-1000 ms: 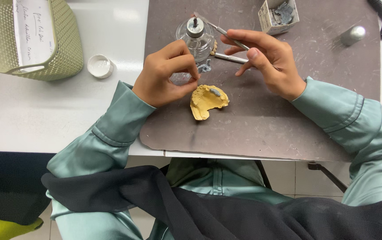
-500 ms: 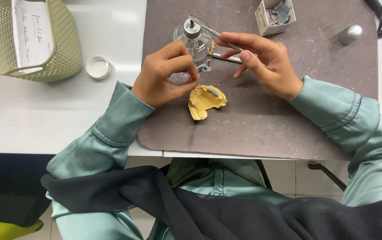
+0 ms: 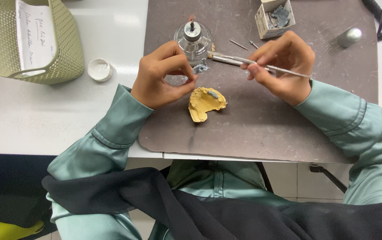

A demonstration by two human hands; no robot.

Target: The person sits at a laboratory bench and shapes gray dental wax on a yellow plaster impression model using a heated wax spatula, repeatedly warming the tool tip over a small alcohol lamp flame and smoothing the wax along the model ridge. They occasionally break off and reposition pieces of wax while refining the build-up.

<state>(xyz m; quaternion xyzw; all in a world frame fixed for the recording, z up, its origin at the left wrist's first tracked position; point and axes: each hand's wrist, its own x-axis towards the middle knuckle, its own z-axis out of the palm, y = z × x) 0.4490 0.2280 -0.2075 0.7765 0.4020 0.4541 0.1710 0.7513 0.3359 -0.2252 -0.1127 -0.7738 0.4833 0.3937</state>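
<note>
Pinching blue wax (image 3: pixel 200 68) in left hand (image 3: pixel 162 75), right hand (image 3: pixel 284 66) gripping metal instrument (image 3: pixel 257 63); yellow cast (image 3: pixel 203 103) mid-mat shows one wax dab, most bare.

The left hand (image 3: pixel 162 75) is held curled, thumb and fingertips pinched together, the wrist bent inward. The right hand (image 3: pixel 282 66) is raised opposite it, fingers closed in a pen-like grip. Both forearms are angled inward, covered by green sleeves (image 3: pixel 337 113).
</note>
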